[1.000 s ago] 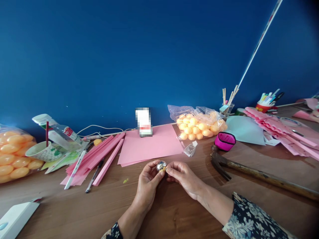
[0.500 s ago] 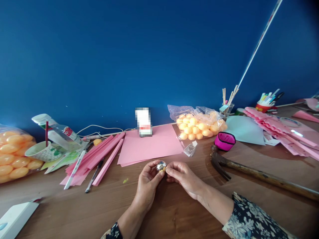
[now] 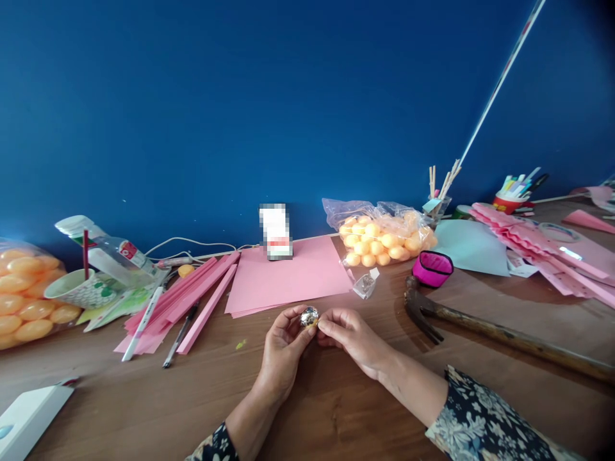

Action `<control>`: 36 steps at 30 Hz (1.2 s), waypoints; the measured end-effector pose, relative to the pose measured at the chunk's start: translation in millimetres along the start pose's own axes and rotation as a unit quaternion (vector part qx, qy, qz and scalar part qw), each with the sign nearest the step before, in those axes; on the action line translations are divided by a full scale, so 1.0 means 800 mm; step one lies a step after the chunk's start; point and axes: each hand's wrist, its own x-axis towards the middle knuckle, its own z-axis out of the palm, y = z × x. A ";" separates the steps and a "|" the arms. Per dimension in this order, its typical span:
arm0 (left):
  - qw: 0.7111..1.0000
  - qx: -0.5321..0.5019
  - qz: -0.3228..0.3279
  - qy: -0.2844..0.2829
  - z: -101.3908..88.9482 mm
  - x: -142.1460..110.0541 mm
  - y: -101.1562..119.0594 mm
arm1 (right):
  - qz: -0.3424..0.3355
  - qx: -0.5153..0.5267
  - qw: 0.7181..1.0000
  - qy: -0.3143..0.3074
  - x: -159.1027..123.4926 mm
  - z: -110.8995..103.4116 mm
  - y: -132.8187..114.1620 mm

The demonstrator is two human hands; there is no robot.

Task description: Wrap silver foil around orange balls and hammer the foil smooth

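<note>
A small shiny silver ball (image 3: 309, 316) with a yellowish patch low on its right side is held just above the brown table, near the front edge of the pink paper. My left hand (image 3: 282, 352) is closed round it, thumb in front and fingers behind. The fingertips of my right hand (image 3: 353, 339) are pinched together at the ball's right edge, close to the left thumb tip. Whatever lies between those right fingertips is too small or hidden to make out.
Pink sheets (image 3: 288, 275) lie ahead, with a phone (image 3: 276, 232) upright behind. To the right are a bag of orange balls (image 3: 379, 240), a crumpled clear wrapper (image 3: 366, 285) and a claw hammer (image 3: 509, 339). Pink strips (image 3: 192, 294), pens and a cup (image 3: 79, 288) are left.
The view has shifted very slightly. Both hands keep nearly the same pose at the silver ball, which looks turned a little.
</note>
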 end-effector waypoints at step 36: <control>0.997 0.073 0.008 -0.012 0.001 0.000 -0.004 | 0.001 0.024 0.999 0.037 -0.002 0.001 0.003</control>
